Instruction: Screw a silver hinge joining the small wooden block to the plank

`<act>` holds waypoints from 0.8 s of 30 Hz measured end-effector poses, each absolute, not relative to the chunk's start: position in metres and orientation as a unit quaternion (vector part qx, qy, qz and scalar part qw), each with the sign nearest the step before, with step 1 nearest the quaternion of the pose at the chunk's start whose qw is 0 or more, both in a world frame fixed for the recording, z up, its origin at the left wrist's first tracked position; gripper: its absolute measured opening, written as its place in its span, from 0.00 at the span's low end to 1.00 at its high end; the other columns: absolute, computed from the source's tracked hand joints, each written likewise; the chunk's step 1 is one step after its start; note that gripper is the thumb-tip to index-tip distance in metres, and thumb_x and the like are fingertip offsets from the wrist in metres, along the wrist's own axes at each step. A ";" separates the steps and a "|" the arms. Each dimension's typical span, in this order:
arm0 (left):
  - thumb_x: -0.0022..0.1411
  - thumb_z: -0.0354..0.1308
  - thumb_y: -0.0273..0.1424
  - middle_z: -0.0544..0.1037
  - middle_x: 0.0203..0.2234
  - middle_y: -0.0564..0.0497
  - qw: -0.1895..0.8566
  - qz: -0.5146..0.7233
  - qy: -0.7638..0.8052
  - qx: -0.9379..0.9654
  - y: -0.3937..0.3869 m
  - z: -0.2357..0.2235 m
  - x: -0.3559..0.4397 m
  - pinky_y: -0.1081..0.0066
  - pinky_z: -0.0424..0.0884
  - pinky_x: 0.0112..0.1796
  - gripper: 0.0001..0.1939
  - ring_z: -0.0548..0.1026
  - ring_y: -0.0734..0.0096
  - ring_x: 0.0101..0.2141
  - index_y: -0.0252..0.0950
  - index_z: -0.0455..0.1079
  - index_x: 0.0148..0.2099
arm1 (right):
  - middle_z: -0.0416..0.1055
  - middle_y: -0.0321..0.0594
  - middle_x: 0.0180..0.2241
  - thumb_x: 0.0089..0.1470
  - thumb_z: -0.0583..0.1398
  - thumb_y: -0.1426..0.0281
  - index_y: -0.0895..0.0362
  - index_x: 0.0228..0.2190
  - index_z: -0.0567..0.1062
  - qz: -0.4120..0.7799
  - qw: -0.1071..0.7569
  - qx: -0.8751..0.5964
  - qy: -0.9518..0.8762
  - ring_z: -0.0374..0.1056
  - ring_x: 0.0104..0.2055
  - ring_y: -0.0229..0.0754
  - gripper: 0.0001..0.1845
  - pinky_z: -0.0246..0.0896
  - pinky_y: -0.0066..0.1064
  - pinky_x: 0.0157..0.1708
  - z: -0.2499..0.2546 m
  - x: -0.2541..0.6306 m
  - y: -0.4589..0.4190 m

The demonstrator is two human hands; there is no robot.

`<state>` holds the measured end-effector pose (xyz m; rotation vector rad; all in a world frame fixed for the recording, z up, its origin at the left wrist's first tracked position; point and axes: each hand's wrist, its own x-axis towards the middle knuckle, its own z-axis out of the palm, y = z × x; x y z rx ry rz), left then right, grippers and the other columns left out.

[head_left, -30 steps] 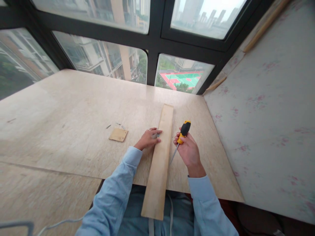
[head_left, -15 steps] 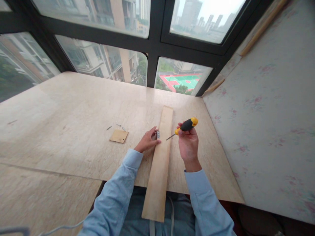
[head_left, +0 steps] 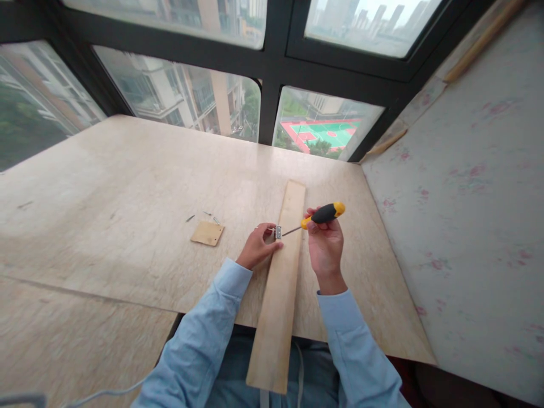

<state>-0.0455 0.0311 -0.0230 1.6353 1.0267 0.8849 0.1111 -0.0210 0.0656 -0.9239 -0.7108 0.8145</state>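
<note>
A long pale wooden board (head_left: 276, 300) lies lengthwise before me, its near end jutting past the table's front edge over my lap. My left hand (head_left: 258, 245) is closed around a small silver metal hinge (head_left: 278, 232), held at the board's left edge. The thumb rests on the wood just below it. In my right hand (head_left: 325, 243) is a screwdriver (head_left: 326, 213) with a yellow and black handle, gripped by the fingers. Its thin shaft slants down to the left, and the tip is at or very near the hinge; whether they touch I cannot tell.
To the left lies a small square wooden piece (head_left: 207, 233) with holes near one edge. Small thin metal bits (head_left: 212, 217) are scattered behind it. Windows (head_left: 323, 124) border the far side, a flowered wall (head_left: 459, 215) the right. A grey cable (head_left: 106, 392) runs at lower left.
The screwdriver's tip has moved left, from over the board to the hinge. My left hand still holds the hinge, now turned slightly more toward the tip. The view has shifted a little.
</note>
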 end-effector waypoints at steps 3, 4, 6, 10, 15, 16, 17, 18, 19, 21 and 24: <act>0.51 0.68 0.33 0.77 0.47 0.42 0.494 0.358 0.409 0.679 0.030 -0.021 -0.045 0.59 0.71 0.50 0.25 0.76 0.61 0.45 0.34 0.70 0.52 | 0.79 0.34 0.40 0.43 0.71 0.70 0.50 0.37 0.77 0.388 0.753 -0.422 -0.325 0.73 0.42 0.39 0.17 0.68 0.37 0.46 0.064 0.109 -0.018; 0.52 0.67 0.33 0.77 0.46 0.42 0.495 0.356 0.406 0.681 0.030 -0.020 -0.045 0.60 0.71 0.50 0.25 0.76 0.61 0.45 0.34 0.70 0.52 | 0.79 0.34 0.40 0.43 0.71 0.71 0.50 0.37 0.77 0.392 0.751 -0.421 -0.324 0.73 0.41 0.39 0.16 0.68 0.36 0.46 0.063 0.109 -0.018; 0.53 0.66 0.33 0.77 0.47 0.42 0.494 0.352 0.401 0.686 0.030 -0.017 -0.045 0.60 0.71 0.50 0.24 0.76 0.61 0.46 0.34 0.70 0.52 | 0.79 0.34 0.40 0.43 0.71 0.70 0.50 0.37 0.77 0.395 0.749 -0.423 -0.323 0.73 0.41 0.39 0.16 0.69 0.36 0.46 0.062 0.108 -0.017; 0.53 0.66 0.34 0.77 0.47 0.42 0.466 0.335 0.429 0.697 0.027 -0.010 -0.046 0.62 0.73 0.46 0.26 0.78 0.63 0.41 0.34 0.69 0.54 | 0.79 0.34 0.39 0.42 0.71 0.69 0.50 0.37 0.76 0.390 0.749 -0.431 -0.319 0.74 0.41 0.40 0.18 0.69 0.38 0.46 0.061 0.108 -0.015; 0.54 0.64 0.38 0.79 0.38 0.43 0.414 0.255 0.522 0.701 0.010 0.009 -0.045 0.66 0.73 0.36 0.29 0.77 0.65 0.32 0.32 0.68 0.56 | 0.79 0.34 0.39 0.42 0.71 0.68 0.49 0.38 0.76 0.388 0.752 -0.430 -0.315 0.74 0.41 0.40 0.18 0.69 0.38 0.46 0.058 0.112 -0.014; 0.55 0.64 0.39 0.80 0.35 0.45 0.417 0.238 0.528 0.700 0.007 0.013 -0.046 0.66 0.72 0.36 0.29 0.78 0.64 0.32 0.32 0.67 0.57 | 0.79 0.34 0.39 0.42 0.71 0.68 0.49 0.38 0.76 0.389 0.752 -0.429 -0.315 0.74 0.41 0.40 0.18 0.69 0.39 0.46 0.057 0.114 -0.014; 0.55 0.64 0.39 0.80 0.33 0.46 0.423 0.226 0.531 0.699 0.004 0.016 -0.046 0.66 0.71 0.35 0.30 0.78 0.63 0.32 0.32 0.67 0.57 | 0.79 0.34 0.40 0.43 0.71 0.68 0.49 0.38 0.76 0.390 0.753 -0.428 -0.314 0.74 0.41 0.40 0.18 0.69 0.39 0.46 0.056 0.115 -0.014; 0.55 0.64 0.39 0.80 0.32 0.46 0.429 0.220 0.533 0.695 0.004 0.018 -0.047 0.66 0.71 0.35 0.30 0.78 0.63 0.32 0.32 0.67 0.57 | 0.78 0.34 0.40 0.43 0.71 0.68 0.49 0.38 0.76 0.391 0.754 -0.425 -0.312 0.74 0.41 0.40 0.18 0.69 0.39 0.46 0.055 0.116 -0.013; 0.55 0.64 0.39 0.79 0.31 0.47 0.437 0.216 0.534 0.691 0.004 0.019 -0.047 0.67 0.71 0.35 0.30 0.77 0.63 0.32 0.31 0.67 0.57 | 0.78 0.34 0.40 0.43 0.71 0.68 0.49 0.38 0.77 0.393 0.757 -0.420 -0.310 0.74 0.41 0.40 0.18 0.69 0.38 0.46 0.054 0.117 -0.012; 0.53 0.66 0.39 0.78 0.29 0.49 0.462 0.212 0.531 0.678 0.008 0.019 -0.049 0.68 0.70 0.32 0.29 0.77 0.64 0.30 0.32 0.68 0.55 | 0.78 0.33 0.40 0.42 0.71 0.68 0.49 0.38 0.77 0.398 0.762 -0.409 -0.306 0.73 0.40 0.39 0.18 0.69 0.38 0.46 0.052 0.119 -0.011; 0.51 0.67 0.39 0.75 0.23 0.53 0.533 0.200 0.515 0.641 0.017 0.014 -0.051 0.71 0.67 0.26 0.30 0.73 0.68 0.23 0.33 0.67 0.53 | 0.78 0.34 0.40 0.42 0.71 0.67 0.48 0.38 0.76 0.403 0.760 -0.407 -0.308 0.73 0.40 0.39 0.18 0.69 0.37 0.46 0.051 0.121 -0.008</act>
